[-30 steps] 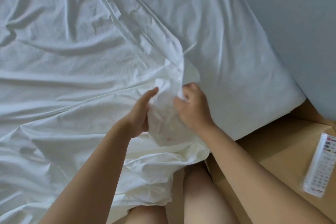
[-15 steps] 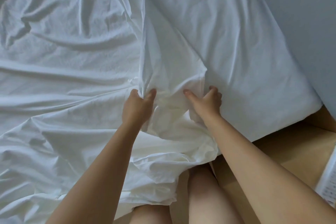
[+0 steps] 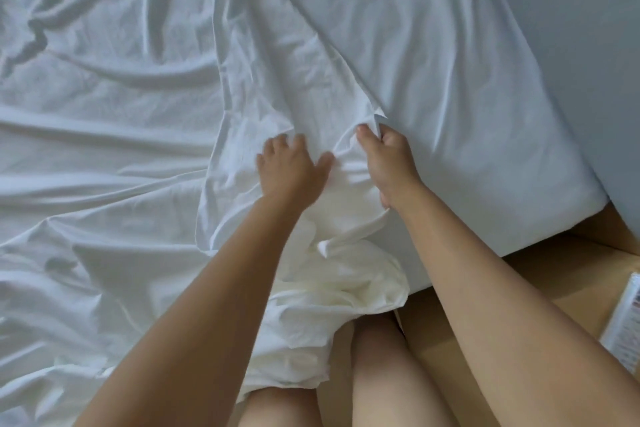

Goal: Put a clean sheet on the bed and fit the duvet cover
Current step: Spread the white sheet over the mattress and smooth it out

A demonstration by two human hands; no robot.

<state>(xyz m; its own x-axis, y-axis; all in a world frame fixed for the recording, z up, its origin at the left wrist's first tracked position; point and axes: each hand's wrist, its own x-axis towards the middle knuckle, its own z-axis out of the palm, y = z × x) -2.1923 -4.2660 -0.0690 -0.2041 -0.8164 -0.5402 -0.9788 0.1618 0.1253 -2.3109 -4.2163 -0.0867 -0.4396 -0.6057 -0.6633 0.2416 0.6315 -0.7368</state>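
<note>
Loose white cloth (image 3: 145, 156): runs off the top, left and bottom edges, so its full extent is unseen. Cannot tell if it is sheet or duvet cover. Its bunched lower end hangs over the bed's side and covers the top of the legs (image 3: 377, 374), which the bottom edge cuts off.

Right hand (image 3: 389, 163): fingers curl behind the cloth's edge, out of sight.

Left hand (image 3: 289, 166): fingertips blurred against the folds.

Smooth bed surface (image 3: 467, 97): left part buried under the cloth.

Flat item (image 3: 623, 326) on the wooden surface (image 3: 554, 274): cut by the right edge, print too blurred to read
</note>
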